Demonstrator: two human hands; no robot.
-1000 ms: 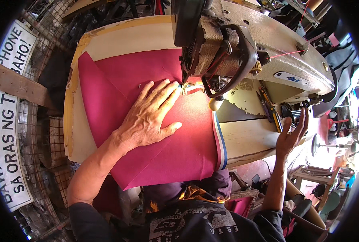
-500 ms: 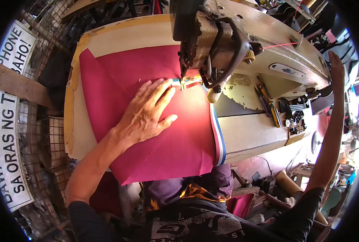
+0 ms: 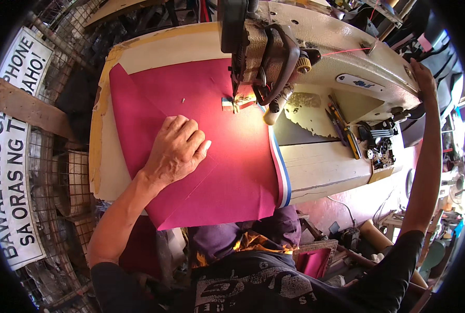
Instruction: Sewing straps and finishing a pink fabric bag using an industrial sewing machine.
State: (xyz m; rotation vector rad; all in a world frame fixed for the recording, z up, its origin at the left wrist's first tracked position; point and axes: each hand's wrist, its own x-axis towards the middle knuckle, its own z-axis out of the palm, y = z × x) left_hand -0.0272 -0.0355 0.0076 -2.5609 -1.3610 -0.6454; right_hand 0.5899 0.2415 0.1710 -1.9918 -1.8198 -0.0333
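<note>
Magenta cloth point(image 3: 227, 182) under sewing mach. point(image 3: 342, 63) w/ white label point(image 3: 359, 82).

**Left arm point(image 3: 118, 224) bent, right arm point(image 3: 424, 182) stretched wide**

The left arm slants up and inward to a wrist point(image 3: 153, 179) and left grip point(image 3: 176, 146) seen from the back, fingers point(image 3: 195, 136) bent under, thumb point(image 3: 203, 150) angled up to the right. At far right, the right arm runs almost straight up to the right grip point(image 3: 424, 78), its fingers partly hidden.
</note>
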